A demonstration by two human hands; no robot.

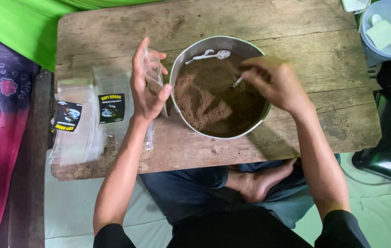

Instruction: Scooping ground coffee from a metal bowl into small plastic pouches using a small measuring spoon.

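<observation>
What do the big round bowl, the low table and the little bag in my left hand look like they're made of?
The bowl looks like metal, probably steel or aluminium: grey, dully shiny wall with a thin rim. The table is bare, unfinished wood: weathered planks with grain, cracks and dark stains. The pouch held up by the left hand looks like thin clear plastic: see-through and glossy.

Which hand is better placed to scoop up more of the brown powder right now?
The right hand, probably: it is over the metal bowl with a spoon in the brown powder. The left hand holds a clear plastic pouch beside the bowl.
</observation>
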